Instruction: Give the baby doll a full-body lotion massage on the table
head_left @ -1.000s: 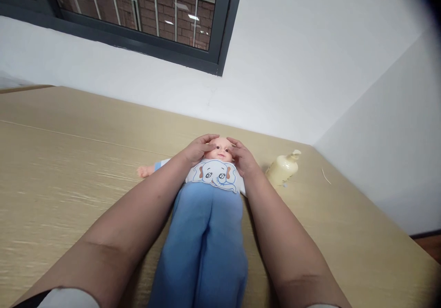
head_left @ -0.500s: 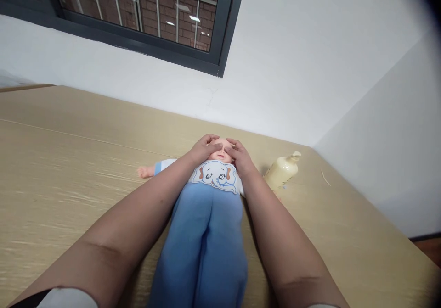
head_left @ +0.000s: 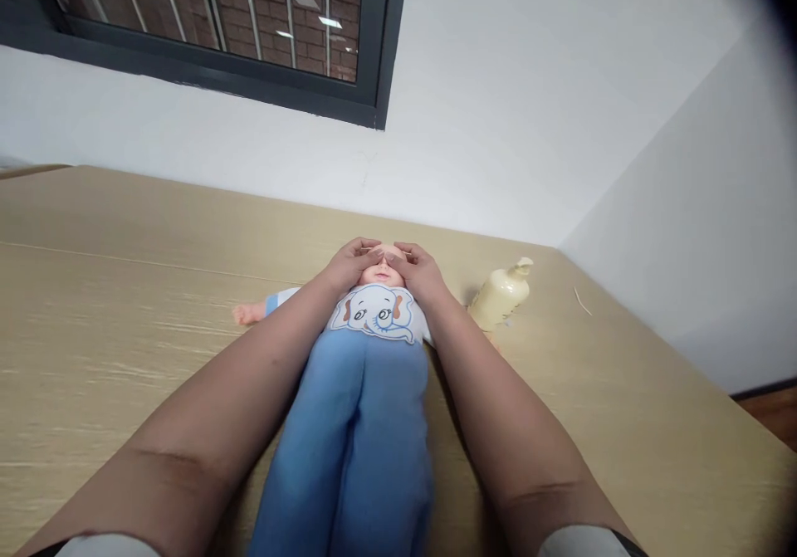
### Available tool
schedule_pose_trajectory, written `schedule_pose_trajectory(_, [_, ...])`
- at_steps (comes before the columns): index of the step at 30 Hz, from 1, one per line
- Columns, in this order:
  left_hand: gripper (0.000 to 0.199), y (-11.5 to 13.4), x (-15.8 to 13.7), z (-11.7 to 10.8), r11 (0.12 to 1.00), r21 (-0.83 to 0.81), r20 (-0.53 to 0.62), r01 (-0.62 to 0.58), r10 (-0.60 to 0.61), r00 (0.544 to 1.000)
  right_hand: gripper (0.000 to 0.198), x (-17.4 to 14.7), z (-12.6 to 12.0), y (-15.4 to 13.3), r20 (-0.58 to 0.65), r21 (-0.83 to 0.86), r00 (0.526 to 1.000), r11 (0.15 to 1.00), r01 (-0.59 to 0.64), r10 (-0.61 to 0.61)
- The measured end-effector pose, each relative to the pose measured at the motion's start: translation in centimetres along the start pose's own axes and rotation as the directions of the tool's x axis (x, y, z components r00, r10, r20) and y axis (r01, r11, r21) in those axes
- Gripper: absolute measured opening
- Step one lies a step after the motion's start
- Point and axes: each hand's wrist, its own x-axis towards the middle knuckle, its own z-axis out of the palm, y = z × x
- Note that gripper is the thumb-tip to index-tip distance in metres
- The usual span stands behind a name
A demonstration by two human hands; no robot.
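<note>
A baby doll [head_left: 354,383] lies on its back on the wooden table, its head at the far end and its legs towards me. It wears blue trousers and a white top with an elephant bib [head_left: 374,314]. My left hand [head_left: 353,264] cups one side of the doll's head [head_left: 382,275], and my right hand [head_left: 418,272] cups the other. Fingers curl round the sides, while both thumbs lie across the eye area, their tips near the bridge of the nose. Its eyes are hidden under them. One doll arm [head_left: 250,313] sticks out left; the other is mostly behind my right forearm.
A cream pump bottle [head_left: 500,298] stands on the table [head_left: 623,407] just right of my right forearm. Farther right lies a thin pale strip [head_left: 582,300]. Behind the table rise a white wall [head_left: 486,125] and a dark-framed window [head_left: 367,59].
Both thumbs have shifted on the doll's face and now meet closer together at the nose bridge. The whole view has moved slightly; the hands stay around the head.
</note>
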Motion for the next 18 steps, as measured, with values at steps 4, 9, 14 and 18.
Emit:
schedule_pose_trajectory(4, [0.045,0.26,-0.25,0.0,0.999,-0.049,0.014,0.009,-0.009,1.0,0.047,-0.1,0.12,-0.3,-0.021,-0.015,1.0,1.0,0.016,-0.016])
schedule_pose_trajectory(9, [0.044,0.41,-0.32,-0.15,0.995,-0.095,0.039,0.022,-0.018,0.999,0.045,-0.2,0.35,-0.62,-0.039,-0.073,0.999,0.997,0.033,-0.035])
schedule_pose_trajectory(14, [0.047,0.54,-0.33,-0.14,0.993,-0.11,0.046,0.052,-0.047,0.998,0.043,-0.13,0.4,-0.54,-0.039,-0.028,0.998,0.999,0.038,-0.039])
schedule_pose_trajectory(18, [0.047,0.58,-0.4,0.09,0.998,-0.059,0.016,0.019,-0.018,1.0,0.042,0.11,0.38,-0.15,-0.009,0.023,1.0,1.0,0.01,-0.009])
